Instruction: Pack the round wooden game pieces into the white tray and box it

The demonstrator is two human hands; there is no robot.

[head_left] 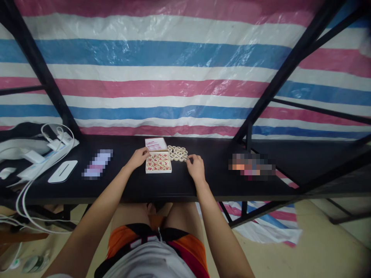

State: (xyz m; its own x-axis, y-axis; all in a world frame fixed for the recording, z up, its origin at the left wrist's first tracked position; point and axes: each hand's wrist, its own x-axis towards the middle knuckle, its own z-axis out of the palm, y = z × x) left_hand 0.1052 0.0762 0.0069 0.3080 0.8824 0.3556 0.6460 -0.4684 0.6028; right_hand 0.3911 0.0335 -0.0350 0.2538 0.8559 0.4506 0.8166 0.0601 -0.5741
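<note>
A small white box point(158, 172) is set on the black table, filled with rows of round xiangqi pieces point(158, 162) marked in red. Its lid point(156, 144), with printing inside, lies behind it. To the right of the box, more pale xiangqi pieces point(176, 152) with dark markings lie flat in close rows. My left hand point(139, 157) is at the box's back left corner, fingers bent together; whatever is between them is hidden. At the right end of the loose rows, my right hand point(196, 166) has thumb and fingertips closed around a piece at the edge.
A blurred-out phone-shaped item point(97, 165) and a white flat device point(63, 171) lie left on the black table point(217, 185). Further left are a power strip point(52, 154) and white cables point(21, 197). Another blurred-out item point(251, 166) is at right. Black frame bars point(278, 77) and a striped sheet point(174, 88) stand behind.
</note>
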